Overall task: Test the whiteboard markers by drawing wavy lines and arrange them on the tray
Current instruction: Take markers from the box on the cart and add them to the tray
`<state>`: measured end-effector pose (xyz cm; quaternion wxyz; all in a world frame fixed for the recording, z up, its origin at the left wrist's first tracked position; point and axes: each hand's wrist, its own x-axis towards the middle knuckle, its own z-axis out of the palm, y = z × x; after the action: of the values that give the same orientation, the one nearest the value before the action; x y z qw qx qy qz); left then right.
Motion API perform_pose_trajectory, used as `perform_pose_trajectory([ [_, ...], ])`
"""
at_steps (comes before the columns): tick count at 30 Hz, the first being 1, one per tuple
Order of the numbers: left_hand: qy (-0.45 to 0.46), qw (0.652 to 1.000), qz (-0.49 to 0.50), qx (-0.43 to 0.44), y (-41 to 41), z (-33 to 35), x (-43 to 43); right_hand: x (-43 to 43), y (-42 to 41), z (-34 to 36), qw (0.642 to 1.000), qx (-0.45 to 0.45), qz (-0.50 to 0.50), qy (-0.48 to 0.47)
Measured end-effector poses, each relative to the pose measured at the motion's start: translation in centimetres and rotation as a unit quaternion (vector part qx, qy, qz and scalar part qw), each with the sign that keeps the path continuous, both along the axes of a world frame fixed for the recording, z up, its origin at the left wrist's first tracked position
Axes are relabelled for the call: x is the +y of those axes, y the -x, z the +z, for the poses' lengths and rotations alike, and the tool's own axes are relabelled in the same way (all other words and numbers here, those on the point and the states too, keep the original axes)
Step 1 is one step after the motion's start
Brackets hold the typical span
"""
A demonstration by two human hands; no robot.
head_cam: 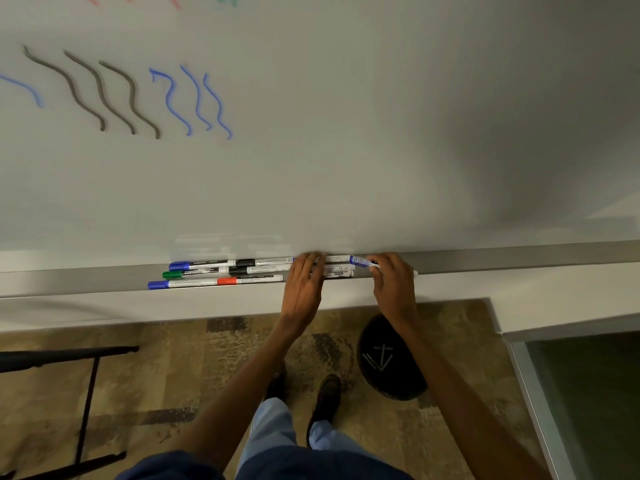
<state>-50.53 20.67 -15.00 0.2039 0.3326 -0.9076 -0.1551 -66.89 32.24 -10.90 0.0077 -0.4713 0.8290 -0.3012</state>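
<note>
Several whiteboard markers lie in rows on the grey tray [519,259] under the whiteboard [346,133]: a blue-capped one [194,265], a green-capped one [187,273], another blue-capped one [173,284], a red-capped one [249,280] and black-capped ones [244,262]. My left hand [304,285] rests with curled fingers on white markers [337,273] on the tray. My right hand [393,282] pinches a blue-capped marker [358,260] at the tray's back. Grey wavy lines [100,91] and blue wavy lines [194,98] are drawn on the board.
A black round bin [388,358] stands on the patterned carpet below my right arm. A black table frame [86,393] is at the lower left. A glass panel edge [540,393] runs down the right. My shoes [325,396] are below the tray.
</note>
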Motion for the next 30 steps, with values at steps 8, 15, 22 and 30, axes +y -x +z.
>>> perform_pose_trajectory([
  [8, -0.014, 1.000, -0.006, -0.024, -0.8, 0.5, 0.2, 0.9, 3.2, -1.9, 1.000, -0.003, 0.014, -0.013],
  [15, -0.050, 0.998, -0.021, -0.034, -0.3, -0.2, 0.6, 0.8, 2.5, -3.4, 0.998, -0.033, 0.023, -0.039],
  [22, -0.061, 0.997, -0.016, -0.039, 0.0, 0.0, 1.1, 0.9, 2.6, -3.5, 0.998, -0.028, 0.013, -0.047],
  [30, -0.065, 0.997, -0.015, -0.049, -0.3, 0.1, 0.7, 0.5, 1.2, -3.8, 0.999, -0.022, 0.021, -0.024],
])
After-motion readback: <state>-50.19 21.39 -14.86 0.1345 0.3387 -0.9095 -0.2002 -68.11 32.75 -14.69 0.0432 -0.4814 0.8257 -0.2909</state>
